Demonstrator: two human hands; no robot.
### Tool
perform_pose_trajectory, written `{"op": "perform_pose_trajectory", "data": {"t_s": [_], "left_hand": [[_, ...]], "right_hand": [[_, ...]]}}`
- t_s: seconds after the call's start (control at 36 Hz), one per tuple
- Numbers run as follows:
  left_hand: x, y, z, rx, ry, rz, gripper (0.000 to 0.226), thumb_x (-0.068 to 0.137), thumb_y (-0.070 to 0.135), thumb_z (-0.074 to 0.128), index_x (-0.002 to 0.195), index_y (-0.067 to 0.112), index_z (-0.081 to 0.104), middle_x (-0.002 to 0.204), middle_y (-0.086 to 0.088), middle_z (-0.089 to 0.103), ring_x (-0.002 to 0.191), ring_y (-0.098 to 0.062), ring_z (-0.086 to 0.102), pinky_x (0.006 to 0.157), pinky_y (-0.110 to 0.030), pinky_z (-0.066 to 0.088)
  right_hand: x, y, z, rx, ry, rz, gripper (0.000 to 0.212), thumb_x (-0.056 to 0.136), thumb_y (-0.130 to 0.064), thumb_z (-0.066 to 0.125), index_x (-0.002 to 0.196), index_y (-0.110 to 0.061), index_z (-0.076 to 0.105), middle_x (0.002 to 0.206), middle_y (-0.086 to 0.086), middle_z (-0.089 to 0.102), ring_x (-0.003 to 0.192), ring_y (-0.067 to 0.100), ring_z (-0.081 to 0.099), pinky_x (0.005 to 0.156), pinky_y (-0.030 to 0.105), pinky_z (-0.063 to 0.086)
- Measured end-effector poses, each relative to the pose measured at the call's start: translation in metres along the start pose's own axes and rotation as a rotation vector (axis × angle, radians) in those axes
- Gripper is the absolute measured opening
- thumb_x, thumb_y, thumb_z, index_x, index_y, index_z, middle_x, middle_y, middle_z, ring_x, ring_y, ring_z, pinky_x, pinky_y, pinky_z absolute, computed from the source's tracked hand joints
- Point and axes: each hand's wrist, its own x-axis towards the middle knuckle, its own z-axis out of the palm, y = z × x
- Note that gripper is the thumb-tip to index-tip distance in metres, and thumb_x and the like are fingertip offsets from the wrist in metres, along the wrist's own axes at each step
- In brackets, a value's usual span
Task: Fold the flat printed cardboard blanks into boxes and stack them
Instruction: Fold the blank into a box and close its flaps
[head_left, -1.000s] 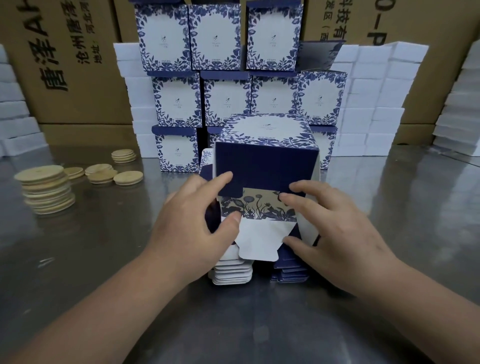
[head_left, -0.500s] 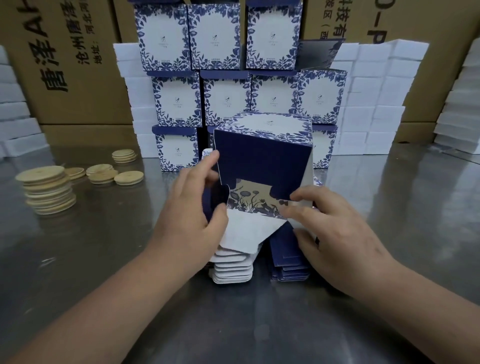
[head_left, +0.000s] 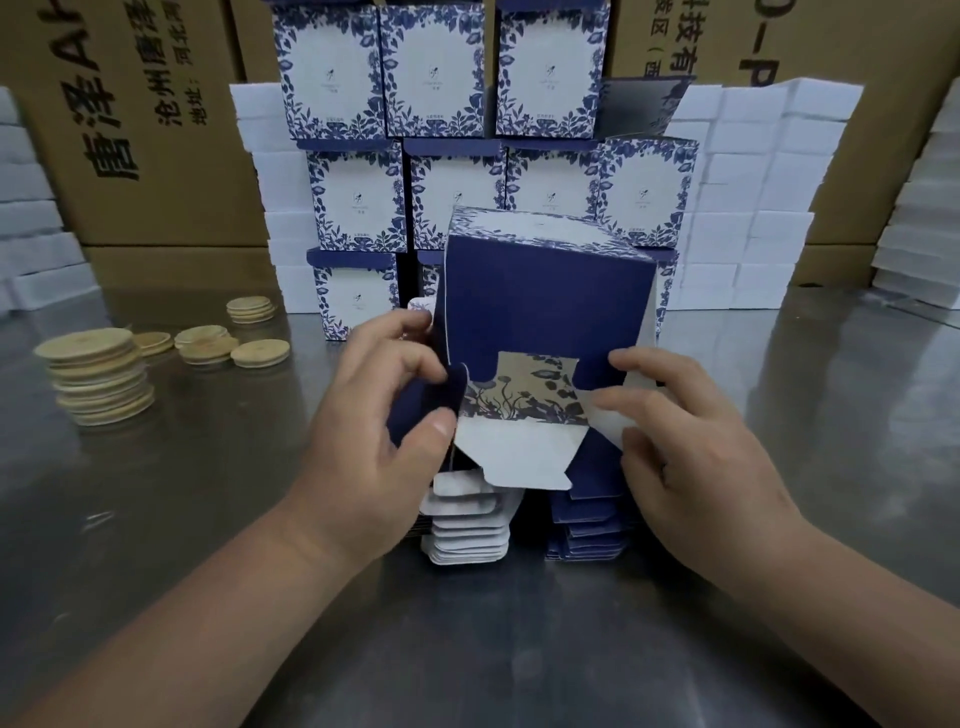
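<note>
A half-formed box (head_left: 545, 301), navy with a blue floral print, stands raised above a pile of flat blanks (head_left: 524, 525). Its bottom flaps face me: a white tab (head_left: 514, 457) hangs down and a floral flap shows above it. My left hand (head_left: 374, 436) pinches the navy left side flap between thumb and fingers. My right hand (head_left: 691, 457) holds the white right side flap with its fingertips. Behind stands a stack of finished floral boxes (head_left: 457, 130), three rows high.
The work surface is a shiny steel table (head_left: 208, 519). Several piles of round wooden lids (head_left: 98, 379) lie at the left. White boxes (head_left: 743, 208) flank the floral stack, and large brown cartons (head_left: 156, 119) line the back.
The box has been lifted and tipped so its bottom faces me more. My left hand moved up onto the left side flap; my right hand shifted out to the right flap.
</note>
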Motion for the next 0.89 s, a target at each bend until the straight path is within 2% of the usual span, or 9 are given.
{"op": "perform_pose_trajectory", "data": {"t_s": [0.08,0.22,0.28,0.39,0.56,0.64,0.72,0.81,0.89], "left_hand": [[0.000,-0.001,0.002,0.039,0.022,-0.064,0.010,0.077,0.027,0.048,0.078,0.036,0.052,0.130,0.028,0.037,0.122,0.007,0.043,0.100,-0.013,0.035],[0.000,-0.010,0.004,0.125,0.094,-0.050,0.044,0.082,-0.005,0.061,0.072,0.038,0.053,0.133,0.028,0.035,0.114,0.021,0.041,0.094,-0.001,0.031],[-0.001,-0.010,0.005,0.146,0.092,-0.039,0.048,0.080,-0.006,0.062,0.071,0.039,0.052,0.133,0.029,0.033,0.111,0.024,0.040,0.091,0.003,0.028],[-0.003,-0.009,0.009,0.189,0.060,-0.036,0.048,0.077,-0.005,0.066,0.069,0.040,0.052,0.126,0.036,0.027,0.105,0.032,0.035,0.085,0.008,0.021],[-0.001,-0.013,0.006,0.129,0.012,-0.095,0.059,0.081,0.001,0.064,0.090,0.058,0.055,0.124,0.053,0.028,0.114,0.029,0.031,0.089,0.008,0.022],[-0.003,-0.017,0.008,0.074,-0.098,-0.167,0.074,0.083,-0.002,0.058,0.092,0.071,0.052,0.125,0.054,0.022,0.114,0.028,0.033,0.090,0.008,0.022],[-0.003,-0.020,0.010,0.050,-0.150,-0.235,0.074,0.085,0.007,0.060,0.096,0.078,0.042,0.121,0.057,0.021,0.102,0.019,0.048,0.092,-0.001,0.033],[-0.003,-0.020,0.010,0.083,-0.161,-0.190,0.063,0.084,0.008,0.062,0.092,0.069,0.049,0.123,0.050,0.023,0.110,0.028,0.036,0.085,0.005,0.029],[-0.002,-0.017,0.009,0.178,-0.198,-0.122,0.048,0.081,0.015,0.066,0.086,0.059,0.050,0.122,0.047,0.019,0.098,0.038,0.028,0.074,0.011,0.023]], "right_hand": [[-0.001,0.001,-0.001,0.000,0.003,-0.022,0.049,0.056,0.032,0.059,0.095,0.003,0.069,0.118,0.023,0.059,0.092,0.033,0.065,0.078,0.011,0.029],[-0.003,0.002,-0.001,0.067,0.093,-0.079,0.046,0.063,0.019,0.051,0.100,-0.005,0.062,0.119,0.012,0.056,0.080,0.017,0.046,0.082,-0.009,0.020],[-0.004,0.003,0.000,0.094,0.124,-0.080,0.048,0.068,0.017,0.051,0.106,-0.012,0.053,0.122,0.005,0.050,0.087,0.014,0.050,0.081,-0.009,0.022],[-0.006,0.004,-0.001,0.151,0.174,-0.085,0.034,0.081,0.001,0.041,0.110,-0.014,0.049,0.125,0.002,0.047,0.115,0.016,0.049,0.090,0.002,0.034],[-0.007,0.004,-0.001,0.187,0.192,-0.033,0.042,0.076,0.011,0.048,0.109,-0.014,0.050,0.121,0.001,0.049,0.114,0.002,0.046,0.089,0.003,0.033],[-0.007,0.003,0.000,0.186,0.192,-0.062,0.033,0.080,0.004,0.045,0.108,-0.006,0.057,0.122,0.004,0.048,0.114,0.015,0.049,0.097,0.005,0.031],[-0.007,0.001,0.001,0.201,0.139,-0.019,0.041,0.076,0.001,0.057,0.113,-0.015,0.049,0.129,-0.004,0.047,0.117,0.018,0.046,0.100,0.012,0.031],[-0.008,0.000,0.001,0.218,0.076,0.054,0.056,0.070,-0.013,0.074,0.118,-0.021,0.046,0.132,-0.010,0.041,0.122,0.014,0.041,0.098,0.017,0.034],[-0.009,-0.002,0.002,0.178,0.030,0.095,0.069,0.063,-0.021,0.086,0.120,-0.019,0.049,0.135,-0.009,0.035,0.124,0.015,0.037,0.100,0.033,0.032]]}}
